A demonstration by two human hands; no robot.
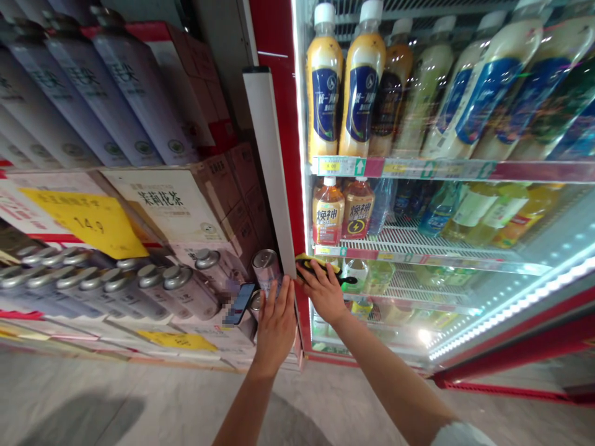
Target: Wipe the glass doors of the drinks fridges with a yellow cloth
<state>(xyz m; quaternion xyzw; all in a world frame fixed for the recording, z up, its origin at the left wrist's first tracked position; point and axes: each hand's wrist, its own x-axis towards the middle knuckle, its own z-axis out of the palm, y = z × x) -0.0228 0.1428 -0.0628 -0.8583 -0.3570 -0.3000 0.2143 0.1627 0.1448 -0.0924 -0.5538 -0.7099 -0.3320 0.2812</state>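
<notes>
My left hand point(277, 319) has its fingers spread and rests against the lower part of a long white strip point(269, 155), beside some cans point(266, 263). My right hand point(324, 288) is closed over a yellow and black brush-like tool point(307, 260), with its black handle end sticking out to the right. The tool lies against the red cooler frame point(304, 319), just right of the white strip. My right palm is hidden.
An open lit cooler with bottles point(323, 93) on its shelves point(446, 170) stands at right. At left are stacked cartons point(162, 198), tall bottles point(134, 87), cans and yellow price signs point(88, 220). A phone point(244, 302) leans near my left hand.
</notes>
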